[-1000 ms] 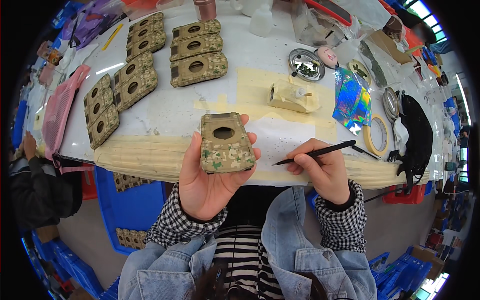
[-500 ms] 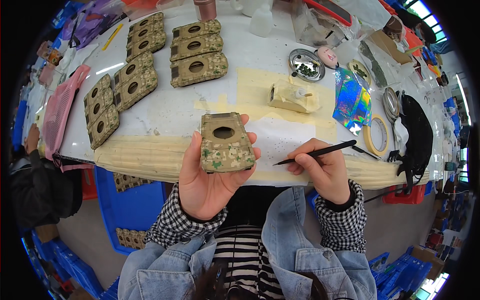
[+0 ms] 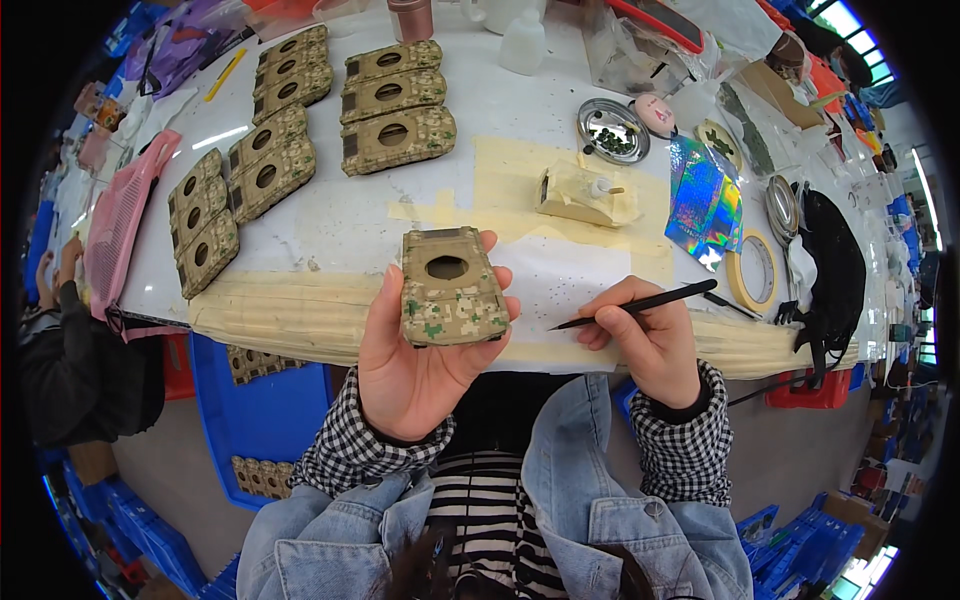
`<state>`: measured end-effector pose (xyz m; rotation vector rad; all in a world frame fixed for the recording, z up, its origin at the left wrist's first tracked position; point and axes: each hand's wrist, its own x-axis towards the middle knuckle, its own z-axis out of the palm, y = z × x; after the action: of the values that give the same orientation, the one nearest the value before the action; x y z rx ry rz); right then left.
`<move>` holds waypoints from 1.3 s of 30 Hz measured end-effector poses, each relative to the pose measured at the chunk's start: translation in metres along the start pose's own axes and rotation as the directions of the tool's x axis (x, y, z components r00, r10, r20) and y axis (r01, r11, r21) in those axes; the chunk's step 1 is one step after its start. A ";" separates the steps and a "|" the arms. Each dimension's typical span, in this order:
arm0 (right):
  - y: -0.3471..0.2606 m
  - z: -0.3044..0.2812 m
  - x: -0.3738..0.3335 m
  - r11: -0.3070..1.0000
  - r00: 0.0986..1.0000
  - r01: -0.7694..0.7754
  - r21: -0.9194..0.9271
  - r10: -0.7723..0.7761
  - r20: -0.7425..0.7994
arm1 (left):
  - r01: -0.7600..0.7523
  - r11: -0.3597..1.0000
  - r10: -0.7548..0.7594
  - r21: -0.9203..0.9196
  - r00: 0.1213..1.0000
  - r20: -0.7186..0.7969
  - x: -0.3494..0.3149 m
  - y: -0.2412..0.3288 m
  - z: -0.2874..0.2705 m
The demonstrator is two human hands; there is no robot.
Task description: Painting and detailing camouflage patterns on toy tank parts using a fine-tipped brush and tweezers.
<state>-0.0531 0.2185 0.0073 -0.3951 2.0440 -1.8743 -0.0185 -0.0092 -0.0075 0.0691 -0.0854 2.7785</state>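
My left hand (image 3: pixel 415 375) is closed around a camouflage-patterned model tank hull (image 3: pixel 455 312), thumb on one side and fingers on the other. The hull has an oval hole in its top and green pixel patches at its near end. In my right hand (image 3: pixel 645 345) is a pair of slim black tweezers (image 3: pixel 655 300), pinched between thumb and fingers. Their fine tip points left, just short of the hull and above a white paper sheet (image 3: pixel 600 265) dotted with tiny dark bits. I cannot tell whether the tip holds anything.
Several more hulls stand in rows (image 3: pixel 398 135) at the far left. Beyond the paper are a taped block (image 3: pixel 585 195), a metal dish (image 3: pixel 640 150) of small green pieces, shiny foil sheets (image 3: pixel 705 205) and a tape roll (image 3: pixel 752 272). A blue tray (image 3: pixel 260 420) sits below the table edge.
The hull in my left hand has tilted very slightly; my right hand and the tweezers have barely shifted. At the far left, another person's hands have moved.
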 end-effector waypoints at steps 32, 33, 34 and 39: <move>-0.052 0.046 0.000 0.934 0.927 0.347 0.086 -0.328 -0.180 | 0.105 0.956 -0.066 0.273 0.987 -0.148 -0.002 -0.018 0.011; -0.053 0.046 -0.001 0.936 0.931 0.338 0.099 -0.318 -0.178 | 0.108 0.954 -0.066 0.281 0.986 -0.155 -0.002 -0.018 0.012; -0.053 0.046 -0.001 0.937 0.935 0.330 0.111 -0.308 -0.176 | 0.109 0.952 -0.067 0.287 0.986 -0.151 -0.002 -0.018 0.012; -0.052 0.047 0.000 0.933 0.932 0.340 0.119 -0.318 -0.171 | 0.115 0.949 -0.073 0.294 0.986 -0.150 -0.002 -0.018 0.014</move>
<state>-0.0341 0.1716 0.0553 -0.6091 2.0142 -2.3013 -0.0100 0.0058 0.0071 -0.0401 0.3701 2.6679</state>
